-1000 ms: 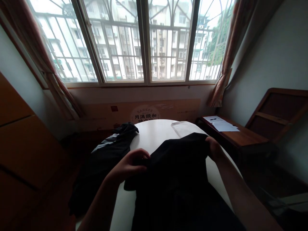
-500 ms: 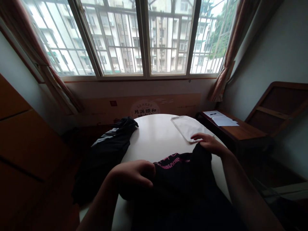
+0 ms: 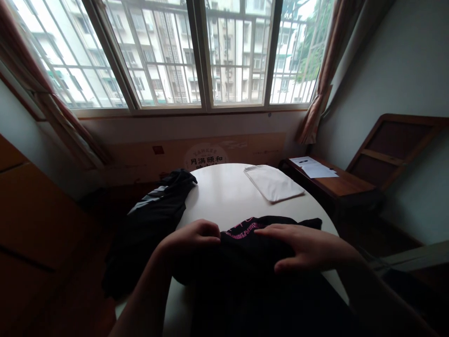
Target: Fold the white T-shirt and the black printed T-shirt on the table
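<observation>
A black garment with pink lettering [image 3: 242, 227], its exact kind not clear, lies on the near part of the white table [image 3: 217, 192], its lower part lost in shadow. My left hand [image 3: 191, 238] is closed on its left edge, thumb against curled fingers. Across its right half, my right hand [image 3: 305, 245] is spread with fingers stretched and thumb apart, the fingertips touching the fabric beside the print. The garment's right corner [image 3: 314, 223] sticks out beyond that hand.
Another black garment with pale stripes [image 3: 150, 220] hangs over the table's left side. Folded white cloth [image 3: 275, 183] rests at the far right of the tabletop. To the right stands a wooden chair [image 3: 351, 182] with papers [image 3: 317, 168] and a pen on its seat.
My right hand has let go of the garment's right corner and moved left and nearer, onto the fabric. That corner now lies lower and flatter. My left hand keeps its grip.
</observation>
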`<state>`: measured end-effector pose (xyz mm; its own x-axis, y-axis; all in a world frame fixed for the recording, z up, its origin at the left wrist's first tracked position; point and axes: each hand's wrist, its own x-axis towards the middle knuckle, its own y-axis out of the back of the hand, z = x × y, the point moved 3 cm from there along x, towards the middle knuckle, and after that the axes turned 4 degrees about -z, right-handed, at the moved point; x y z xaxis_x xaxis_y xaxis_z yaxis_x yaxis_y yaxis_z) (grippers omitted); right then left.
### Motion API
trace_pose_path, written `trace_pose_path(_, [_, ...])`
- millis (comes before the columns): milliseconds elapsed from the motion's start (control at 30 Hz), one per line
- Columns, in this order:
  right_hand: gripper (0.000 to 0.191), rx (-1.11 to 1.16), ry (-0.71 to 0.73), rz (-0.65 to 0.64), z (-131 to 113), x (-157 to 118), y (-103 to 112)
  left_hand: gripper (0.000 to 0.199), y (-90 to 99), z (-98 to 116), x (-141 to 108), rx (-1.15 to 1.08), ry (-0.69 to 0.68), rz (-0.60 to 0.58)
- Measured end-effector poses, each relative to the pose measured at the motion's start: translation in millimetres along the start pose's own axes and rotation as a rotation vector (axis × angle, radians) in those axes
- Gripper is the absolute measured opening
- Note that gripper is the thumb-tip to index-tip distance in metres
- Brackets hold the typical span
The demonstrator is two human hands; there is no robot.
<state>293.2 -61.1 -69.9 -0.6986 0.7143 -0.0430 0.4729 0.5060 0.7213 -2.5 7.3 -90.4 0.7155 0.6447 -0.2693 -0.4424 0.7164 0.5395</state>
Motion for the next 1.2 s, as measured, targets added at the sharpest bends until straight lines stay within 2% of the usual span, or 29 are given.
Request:
trace_pose_path(67, [0.086,-0.059,-0.084,0.022,12.4,-9.9,-13.9,0.032,2.6,0.5,-1.0,-0.021,-0.008,0.045])
trace_pose_path(167, [0.083,-0.096,-0.167,0.066,37.7,-28.9,-23.2,0.037,2.8,2.0,-2.8,-0.049,0.009,0.072])
trace_pose_path(400, [0.084,-0.154,-0.383,0.264,79.2,-87.2,-7.2,0.041,0.7,7.4,-12.2,-0.213,0.091,0.189])
trace_pose_path(533, [0.069,-0.031,-0.452,0.335,88.0,-117.8,-11.8,0.040,1.7,0.4,-12.9,-0.177,0.109,0.082])
trace_pose_path(633, [0.044,0.044,-0.484,0.378,91.5,-131.4,-22.2,0.047,-1.5,-2.3,-8.6,-0.108,0.155,-0.055])
trace_pose_path(700, [0.027,0.053,-0.521,0.431,93.8,-137.1,-28.5,0.041,-5.6,-1.0,-4.4,-0.051,0.175,-0.130])
trace_pose_path(800, [0.022,0.106,-0.532,0.604,96.1,-144.3,-33.2,0.026,-10.3,1.0,2.0,0.044,0.174,-0.174])
trace_pose_path(867, [0.023,0.162,-0.515,0.810,96.6,-151.2,-32.3,0.020,-10.9,0.3,5.3,0.074,0.157,-0.164])
trace_pose_path(967, [0.020,0.290,-0.433,1.132,95.1,-162.1,-28.3,0.024,-6.9,-3.1,7.4,0.012,0.124,-0.076])
trace_pose_path(1033, [0.016,0.427,-0.350,1.269,93.6,-166.0,-25.7,0.030,-1.4,-5.8,6.7,-0.069,0.116,0.050])
trace_pose_path(1133, [0.013,0.582,-0.302,1.344,92.3,-166.0,-22.5,0.037,8.5,-9.6,3.5,-0.219,0.107,0.329])
trace_pose_path(1200, [0.013,0.577,-0.331,1.345,91.7,-163.7,-21.0,0.043,13.2,-12.4,2.6,-0.324,0.104,0.478])
